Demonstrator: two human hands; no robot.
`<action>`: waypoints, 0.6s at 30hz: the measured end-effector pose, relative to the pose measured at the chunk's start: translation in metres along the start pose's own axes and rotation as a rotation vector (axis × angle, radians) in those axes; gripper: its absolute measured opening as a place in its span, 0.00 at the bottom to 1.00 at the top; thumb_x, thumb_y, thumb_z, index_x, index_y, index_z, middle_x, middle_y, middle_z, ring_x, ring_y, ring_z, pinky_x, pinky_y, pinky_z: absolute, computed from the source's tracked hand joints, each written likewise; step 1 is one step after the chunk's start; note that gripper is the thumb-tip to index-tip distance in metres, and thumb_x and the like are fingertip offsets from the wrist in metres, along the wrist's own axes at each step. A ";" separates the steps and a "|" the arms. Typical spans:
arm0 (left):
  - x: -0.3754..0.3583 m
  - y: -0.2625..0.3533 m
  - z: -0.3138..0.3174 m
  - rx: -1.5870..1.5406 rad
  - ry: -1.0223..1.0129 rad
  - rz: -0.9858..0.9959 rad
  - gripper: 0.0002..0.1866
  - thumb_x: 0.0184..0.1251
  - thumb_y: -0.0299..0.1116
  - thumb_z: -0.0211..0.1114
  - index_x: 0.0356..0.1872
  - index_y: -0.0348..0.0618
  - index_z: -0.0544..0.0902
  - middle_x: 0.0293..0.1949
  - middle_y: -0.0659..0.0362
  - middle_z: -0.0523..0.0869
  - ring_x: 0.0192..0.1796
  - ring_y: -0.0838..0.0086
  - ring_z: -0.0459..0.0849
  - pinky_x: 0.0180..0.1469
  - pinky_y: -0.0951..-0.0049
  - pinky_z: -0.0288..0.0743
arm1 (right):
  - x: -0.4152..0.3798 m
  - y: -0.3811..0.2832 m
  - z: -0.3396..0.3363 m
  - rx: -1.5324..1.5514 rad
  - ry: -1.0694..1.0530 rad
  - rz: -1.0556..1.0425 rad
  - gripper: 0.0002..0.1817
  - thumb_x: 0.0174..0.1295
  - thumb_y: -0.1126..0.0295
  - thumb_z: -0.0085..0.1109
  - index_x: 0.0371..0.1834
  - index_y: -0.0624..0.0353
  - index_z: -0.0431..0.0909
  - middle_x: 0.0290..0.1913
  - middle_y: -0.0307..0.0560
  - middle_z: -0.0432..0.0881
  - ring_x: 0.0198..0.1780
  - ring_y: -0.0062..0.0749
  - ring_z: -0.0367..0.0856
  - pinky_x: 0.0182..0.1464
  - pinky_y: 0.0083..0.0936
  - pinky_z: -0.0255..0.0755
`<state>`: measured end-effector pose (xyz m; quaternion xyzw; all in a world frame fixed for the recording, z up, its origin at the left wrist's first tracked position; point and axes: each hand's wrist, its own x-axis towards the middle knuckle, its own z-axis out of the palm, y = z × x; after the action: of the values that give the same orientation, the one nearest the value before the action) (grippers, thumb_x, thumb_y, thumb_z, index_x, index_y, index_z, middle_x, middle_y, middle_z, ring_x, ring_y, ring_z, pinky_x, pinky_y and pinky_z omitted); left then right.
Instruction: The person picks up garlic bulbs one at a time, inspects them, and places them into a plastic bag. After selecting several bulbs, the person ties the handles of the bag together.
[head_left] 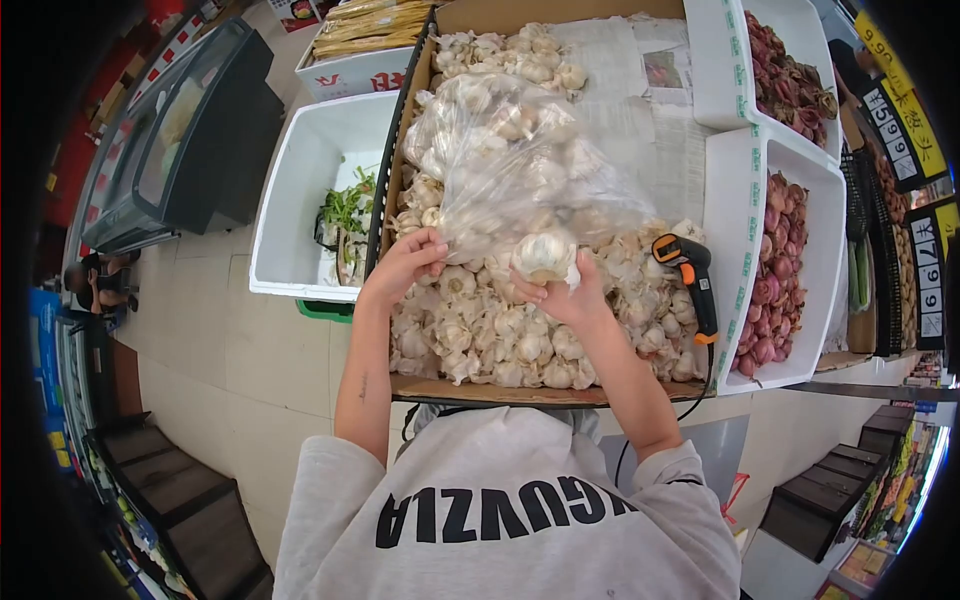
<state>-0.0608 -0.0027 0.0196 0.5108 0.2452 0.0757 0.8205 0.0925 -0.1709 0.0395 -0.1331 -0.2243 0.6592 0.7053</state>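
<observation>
A clear plastic bag [530,150] with garlic bulbs in it lies on the bulk garlic [510,340] that fills a cardboard-lined bin. My left hand [408,262] pinches the near left edge of the bag, fingers closed. Between the fingers of my right hand [570,292] is a whitish garlic bulb [543,257], held just beside the near edge of the bag. A black and orange handheld scanner [690,280] rests on the garlic to the right, its cable running down over the bin's front edge.
Left of the bin stands a white foam box [275,230] with green trimmings. White foam boxes on the right hold red shallots [775,280] and darker red onions [790,80]. Newspaper [680,150] lines the bin's upper right. A person [100,283] is at the far left.
</observation>
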 end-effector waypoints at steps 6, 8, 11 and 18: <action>0.000 0.000 -0.001 0.021 -0.002 -0.001 0.06 0.53 0.30 0.55 0.22 0.46 0.67 0.18 0.68 0.68 0.21 0.86 0.66 0.22 0.88 0.56 | 0.004 -0.001 0.005 0.037 0.266 0.089 0.24 0.51 0.51 0.45 0.42 0.61 0.64 0.33 0.44 0.69 0.20 0.21 0.58 0.22 0.16 0.54; 0.000 0.000 0.000 0.023 0.005 -0.009 0.06 0.53 0.31 0.55 0.22 0.47 0.68 0.18 0.68 0.68 0.21 0.86 0.66 0.21 0.88 0.55 | 0.007 -0.002 0.003 0.009 0.446 0.120 0.21 0.54 0.54 0.43 0.42 0.61 0.63 0.32 0.44 0.69 0.19 0.22 0.58 0.22 0.17 0.54; 0.000 -0.001 0.000 0.008 0.005 -0.009 0.06 0.53 0.31 0.55 0.22 0.47 0.68 0.18 0.68 0.68 0.21 0.86 0.66 0.21 0.88 0.55 | 0.014 -0.005 -0.007 0.182 0.522 0.150 0.12 0.56 0.61 0.44 0.35 0.57 0.63 0.25 0.42 0.68 0.21 0.23 0.62 0.24 0.16 0.59; -0.002 0.000 0.001 0.014 -0.005 -0.013 0.05 0.53 0.31 0.55 0.22 0.47 0.68 0.18 0.69 0.68 0.21 0.87 0.66 0.22 0.89 0.55 | 0.037 -0.048 0.004 0.058 0.703 0.002 0.10 0.54 0.67 0.47 0.36 0.59 0.63 0.34 0.45 0.69 0.33 0.27 0.68 0.36 0.20 0.65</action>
<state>-0.0615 -0.0041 0.0208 0.5152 0.2471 0.0676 0.8179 0.1332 -0.1389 0.0715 -0.3321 0.0515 0.5799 0.7422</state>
